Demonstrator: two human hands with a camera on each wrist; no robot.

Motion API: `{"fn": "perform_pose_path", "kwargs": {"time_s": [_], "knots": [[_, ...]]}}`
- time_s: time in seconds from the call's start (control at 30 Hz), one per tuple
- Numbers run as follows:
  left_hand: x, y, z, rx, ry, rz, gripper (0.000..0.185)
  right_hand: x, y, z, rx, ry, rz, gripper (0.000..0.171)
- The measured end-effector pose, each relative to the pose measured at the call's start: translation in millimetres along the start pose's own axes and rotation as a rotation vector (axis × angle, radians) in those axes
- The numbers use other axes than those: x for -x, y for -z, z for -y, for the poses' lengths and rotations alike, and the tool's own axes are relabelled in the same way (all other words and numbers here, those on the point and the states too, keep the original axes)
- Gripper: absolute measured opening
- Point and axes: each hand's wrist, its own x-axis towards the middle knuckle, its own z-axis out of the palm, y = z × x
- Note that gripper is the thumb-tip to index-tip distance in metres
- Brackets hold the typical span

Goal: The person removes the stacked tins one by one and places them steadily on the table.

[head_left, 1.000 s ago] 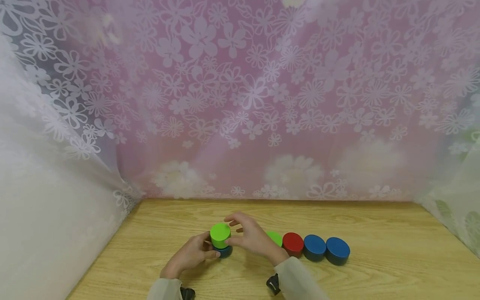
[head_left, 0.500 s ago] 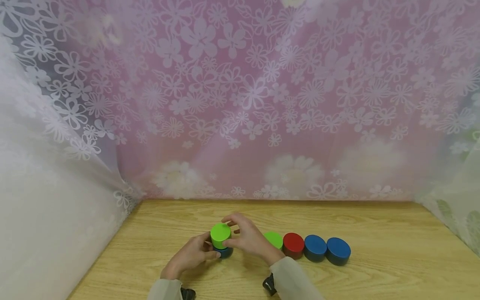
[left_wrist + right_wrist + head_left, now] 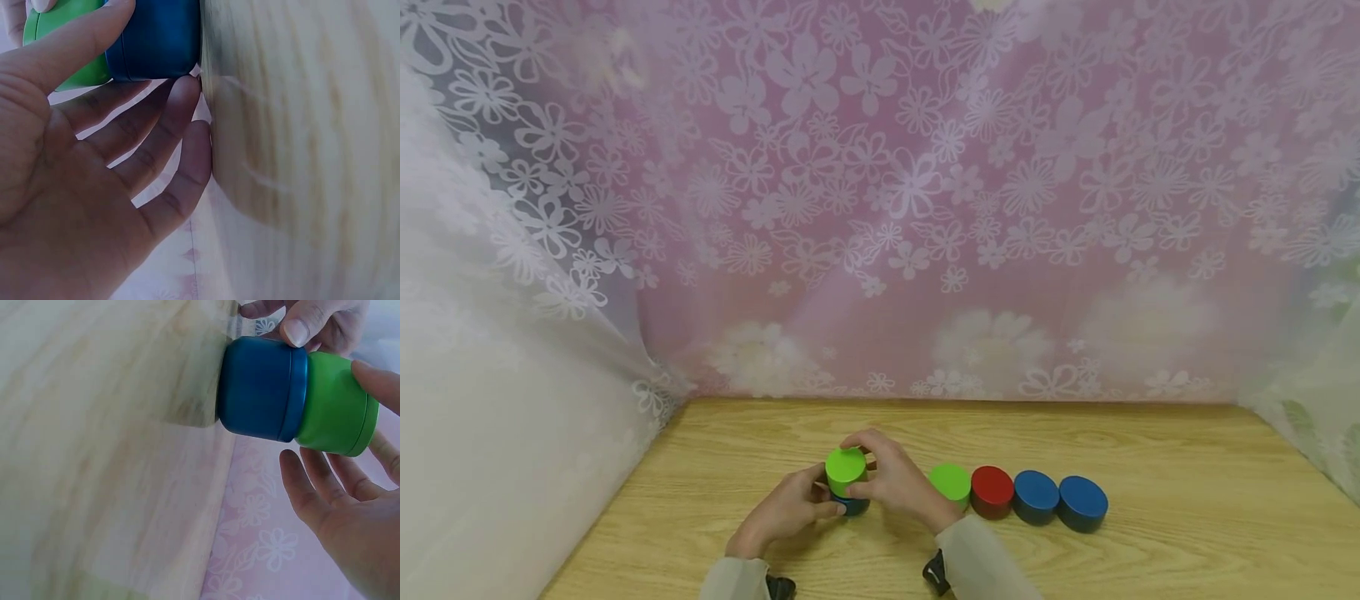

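A green round lidded jar [image 3: 846,471] stands upright on a blue jar [image 3: 856,507] of the same kind, left of the table's middle. My left hand [image 3: 784,505] grips the blue jar low down; its thumb lies along the near side and its fingers pass behind. The right hand [image 3: 898,483] holds the green jar by its top part, thumb in front and fingers at the far side. In the right wrist view the blue jar [image 3: 259,387] rests on the table, with the green jar [image 3: 334,403] against its lid.
Right of the hands runs a row of a green jar [image 3: 951,483], a red jar [image 3: 992,492], a blue jar [image 3: 1037,497] and another blue jar [image 3: 1083,503]. The wooden table [image 3: 1210,492] is bounded by a floral curtain [image 3: 925,250] behind and white cloth [image 3: 512,417] at left.
My right hand has shifted slightly left, and its fingers have come in to the green jar's far side. The left hand and the stacked jars look nearly the same.
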Motion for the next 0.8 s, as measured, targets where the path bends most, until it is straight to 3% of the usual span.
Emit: {"fn": "perform_pose_path", "kwargs": {"time_s": [0.43, 0.8], "knots": [[-3.8, -1.4, 0.2, 0.001, -0.001, 0.002, 0.044, 1.7, 3.8, 0.0, 0.045, 0.029, -0.044, 0.028], [-3.9, -1.1, -2.2, 0.016, 0.048, 0.009, 0.056, 8.4, 15.8, 3.5, 0.085, 0.029, -0.07, 0.028]]}}
